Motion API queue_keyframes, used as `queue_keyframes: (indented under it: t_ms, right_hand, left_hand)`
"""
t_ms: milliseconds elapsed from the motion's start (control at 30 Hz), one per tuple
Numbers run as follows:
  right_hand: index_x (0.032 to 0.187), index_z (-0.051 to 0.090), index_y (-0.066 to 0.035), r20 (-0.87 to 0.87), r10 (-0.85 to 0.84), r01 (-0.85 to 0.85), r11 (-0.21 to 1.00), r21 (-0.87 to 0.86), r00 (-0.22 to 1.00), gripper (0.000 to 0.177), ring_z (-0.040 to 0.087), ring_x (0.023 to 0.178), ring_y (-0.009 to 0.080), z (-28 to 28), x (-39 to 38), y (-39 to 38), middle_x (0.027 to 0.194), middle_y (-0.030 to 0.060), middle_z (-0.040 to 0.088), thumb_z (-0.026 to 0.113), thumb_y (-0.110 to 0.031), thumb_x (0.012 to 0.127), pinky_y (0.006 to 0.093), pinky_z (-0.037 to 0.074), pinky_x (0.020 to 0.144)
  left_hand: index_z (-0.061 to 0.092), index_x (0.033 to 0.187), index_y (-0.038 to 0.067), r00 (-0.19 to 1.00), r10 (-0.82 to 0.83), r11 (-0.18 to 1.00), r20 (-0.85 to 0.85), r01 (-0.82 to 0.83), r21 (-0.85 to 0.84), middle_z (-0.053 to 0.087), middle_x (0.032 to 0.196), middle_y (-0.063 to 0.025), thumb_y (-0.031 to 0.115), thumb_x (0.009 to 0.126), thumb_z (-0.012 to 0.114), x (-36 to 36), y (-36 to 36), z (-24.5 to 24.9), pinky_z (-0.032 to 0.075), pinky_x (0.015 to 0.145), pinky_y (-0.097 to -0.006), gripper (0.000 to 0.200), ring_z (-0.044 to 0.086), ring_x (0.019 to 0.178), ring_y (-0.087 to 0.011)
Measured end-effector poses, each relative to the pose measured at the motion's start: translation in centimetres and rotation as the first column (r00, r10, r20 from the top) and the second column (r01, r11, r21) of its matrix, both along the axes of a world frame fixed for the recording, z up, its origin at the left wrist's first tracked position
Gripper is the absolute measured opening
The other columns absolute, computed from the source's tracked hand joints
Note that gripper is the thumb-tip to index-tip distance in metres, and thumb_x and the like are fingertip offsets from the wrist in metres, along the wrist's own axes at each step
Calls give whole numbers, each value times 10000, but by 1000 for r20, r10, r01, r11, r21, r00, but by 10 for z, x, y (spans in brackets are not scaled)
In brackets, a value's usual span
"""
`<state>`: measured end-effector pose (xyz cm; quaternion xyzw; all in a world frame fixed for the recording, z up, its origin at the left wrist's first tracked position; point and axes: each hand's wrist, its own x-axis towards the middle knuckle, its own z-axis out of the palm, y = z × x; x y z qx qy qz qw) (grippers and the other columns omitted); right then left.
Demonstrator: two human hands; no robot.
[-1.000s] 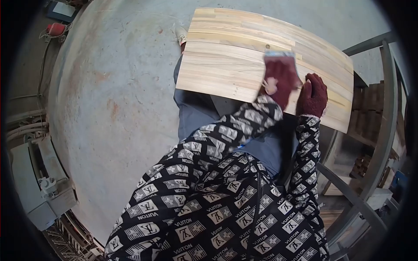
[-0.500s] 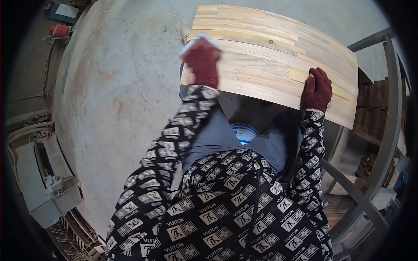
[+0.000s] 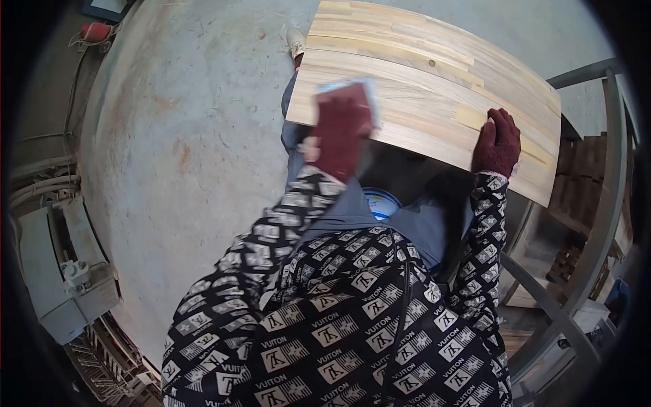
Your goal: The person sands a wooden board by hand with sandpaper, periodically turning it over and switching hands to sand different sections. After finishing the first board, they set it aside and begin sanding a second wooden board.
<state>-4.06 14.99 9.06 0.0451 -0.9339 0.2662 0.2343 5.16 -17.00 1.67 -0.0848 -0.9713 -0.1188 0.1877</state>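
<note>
A pale wooden board [image 3: 400,88] made of joined strips lies across my lap, one knot showing near its middle. My left hand [image 3: 342,129], in a dark red glove, is closed over a pale-blue sheet [image 3: 369,91] at the board's near left edge. Motion blurs this hand, and only the sheet's edges stick out past the fingers. My right hand [image 3: 498,142], gloved alike, lies on the board near its right end, fingers stretched forward and holding nothing.
Between my legs stands a blue-and-white bucket [image 3: 380,203]. A grey metal frame [image 3: 616,156] rises close on the right, with stacked wood [image 3: 584,176] behind it. On the left are a grey machine [image 3: 64,264] and a red object [image 3: 93,32] on the concrete floor.
My left hand has swept right and back toward my body with the pale-blue sheet. My right hand stays at the same place on the board. The view has shifted slightly.
</note>
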Motion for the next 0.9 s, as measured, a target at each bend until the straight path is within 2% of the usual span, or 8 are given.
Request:
queue_keyframes:
  t_ms: [67,200,233,300,467,600,667,900]
  right_hand:
    - [1127,709,-47,5,-1,1,1000,2,1000,247,592,1196,344,1,-1,1,1223,194,664,600,-106,913,434,451,1051]
    - [1132,706,-47,-1,-3,3,1000,12,1000,246,593,1193,344,1,0,0,1222,198,663,601,-112,919,436,454,1046]
    - [1137,704,-48,-3,-9,9,1000,1,1000,249,595,1190,345,1,0,-1,1217,199,665,601,-115,920,437,457,1042]
    - [1135,705,-48,-5,-5,5,1000,9,1000,248,596,1187,345,1,0,0,1215,199,666,602,-117,920,437,459,1040]
    - [1121,711,-45,-20,16,-16,1000,-5,1000,245,606,1173,346,-5,-2,2,1201,200,672,604,-129,917,434,463,1033]
    - [1116,713,-44,-17,37,-37,999,10,999,245,606,1174,347,-2,-2,3,1192,198,676,599,-125,915,433,460,1037]
    - [1121,711,-43,-6,20,-20,1000,3,1000,248,605,1177,346,1,-1,0,1194,201,674,596,-122,916,434,457,1040]
    - [1123,707,-38,-21,14,-14,1000,-9,1000,241,602,1182,344,-3,-1,0,1205,200,668,604,-125,923,432,455,1042]
  left_hand:
    - [526,1380,56,961,193,976,196,-169,-134,458,1463,-222,200,973,520,2,-39,49,248,1160,-544,432,400,1357,-426]
    - [556,1326,52,948,293,930,-124,-313,-195,507,1367,-231,196,961,522,-2,-33,20,268,1124,-527,394,413,1316,-425]
    - [455,1451,90,885,359,933,298,-336,-127,431,1473,-208,239,975,538,-10,-5,49,274,1148,-569,505,388,1379,-406]
    - [419,1474,71,989,126,923,-77,-88,375,386,1515,-217,252,976,535,-12,53,-60,239,1197,-522,543,314,1452,-375]
    - [586,1139,62,919,-388,876,63,347,334,546,1261,-191,170,752,661,-22,148,74,324,1126,-539,409,484,1256,-391]
    - [589,1117,70,877,-364,841,-312,454,295,538,1233,-173,190,707,664,-16,118,20,372,1074,-514,433,470,1223,-387]
    - [604,1175,87,949,-303,953,89,300,48,524,1323,-182,202,781,652,-9,63,51,336,1111,-536,414,470,1259,-387]
    - [472,1441,45,986,162,987,27,-162,8,402,1526,-212,239,958,563,13,-23,31,172,1211,-548,528,270,1469,-421]
